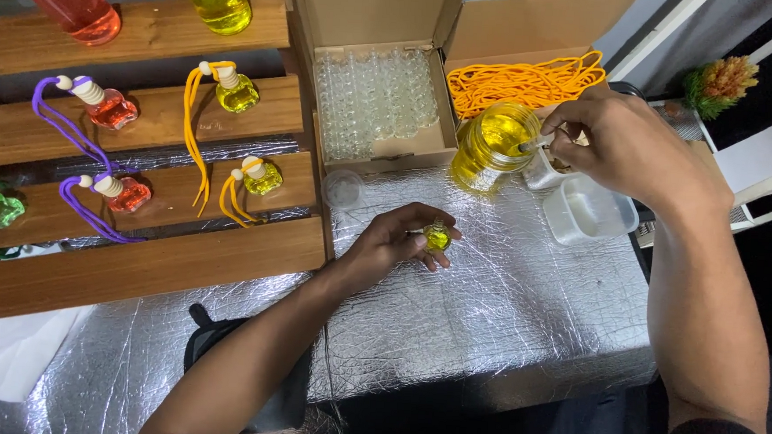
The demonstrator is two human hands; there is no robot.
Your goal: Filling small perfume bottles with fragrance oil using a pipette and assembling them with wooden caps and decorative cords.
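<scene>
My left hand [395, 242] holds a small round glass bottle [438, 237] filled with yellow liquid, just above the silver foil-covered table [504, 311]. My right hand [621, 141] grips a thin white syringe-like tool [533, 145] whose tip dips into a glass jar of yellow liquid [494, 145]. The jar stands beside an open cardboard box of empty clear bottles [376, 98].
A box of orange cords [523, 79] sits behind the jar. A clear plastic tub [591, 210] and a round lid [343, 188] lie on the foil. Wooden steps [138, 248] at the left carry finished yellow, red and green bottles with cords. A small plant [719, 83] stands far right.
</scene>
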